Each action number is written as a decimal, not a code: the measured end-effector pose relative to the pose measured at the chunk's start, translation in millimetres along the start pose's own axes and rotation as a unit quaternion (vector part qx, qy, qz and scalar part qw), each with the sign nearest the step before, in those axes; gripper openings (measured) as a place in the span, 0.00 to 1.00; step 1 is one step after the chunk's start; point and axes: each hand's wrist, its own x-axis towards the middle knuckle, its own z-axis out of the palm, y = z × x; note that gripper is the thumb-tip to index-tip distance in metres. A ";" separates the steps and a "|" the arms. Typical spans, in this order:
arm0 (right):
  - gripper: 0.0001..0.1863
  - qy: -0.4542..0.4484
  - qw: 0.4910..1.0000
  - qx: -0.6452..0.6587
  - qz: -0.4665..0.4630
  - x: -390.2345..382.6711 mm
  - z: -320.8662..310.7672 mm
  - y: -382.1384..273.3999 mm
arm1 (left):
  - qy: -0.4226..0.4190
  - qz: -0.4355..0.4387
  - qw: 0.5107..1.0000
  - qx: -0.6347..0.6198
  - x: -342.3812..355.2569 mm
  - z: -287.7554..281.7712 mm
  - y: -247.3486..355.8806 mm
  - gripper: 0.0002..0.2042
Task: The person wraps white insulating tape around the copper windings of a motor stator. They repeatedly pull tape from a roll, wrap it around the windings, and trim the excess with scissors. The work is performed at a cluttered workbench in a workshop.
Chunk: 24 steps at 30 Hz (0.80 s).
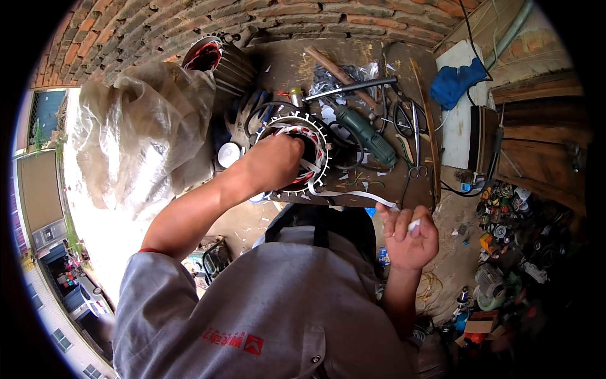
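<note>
A round motor stator (pixel 324 165) stands at the table's front, with white insulation tabs around its rim and red and white windings inside. My left hand (pixel 276 163) reaches over it, fingers curled down into the opening; their tips and anything in them are hidden. A strip of white tape (pixel 353 193) runs from the stator's near edge rightward to my right hand (pixel 410 237), which is raised just past the front edge of the table. Its fingers are bent and closed on the tape, and a white bit shows between them.
A green power tool (pixel 366 136), a hammer (pixel 341 74) and scissors (pixel 416 158) lie right of the stator. A white tape roll (pixel 229 155) sits to its left. Clear plastic sheeting (pixel 142 136) bulges at left, before another finned motor housing (pixel 233 66). Parts heap (pixel 505 221) on the right-hand floor.
</note>
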 end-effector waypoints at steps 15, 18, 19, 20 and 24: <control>0.25 0.034 0.743 -0.668 -0.014 13.4 -0.6 115.0 | -0.075 -0.011 0.994 -0.081 19.5 13.3 -6.6 0.13; 0.21 0.035 0.738 -0.672 -0.045 13.2 8.0 115.8 | -0.062 -0.006 0.994 -0.089 18.3 13.2 -8.0 0.12; 0.20 0.036 0.733 -0.676 -0.066 13.0 9.6 117.0 | -0.058 -0.002 0.994 -0.088 18.5 13.8 -9.2 0.12; 0.19 0.026 0.723 -0.685 -0.080 13.8 9.4 119.8 | -0.055 -0.005 0.996 -0.070 17.7 15.6 -9.9 0.12; 0.11 0.012 0.679 -0.728 -0.093 12.0 8.5 129.4 | -0.045 -0.012 0.998 -0.044 6.8 19.1 -4.1 0.10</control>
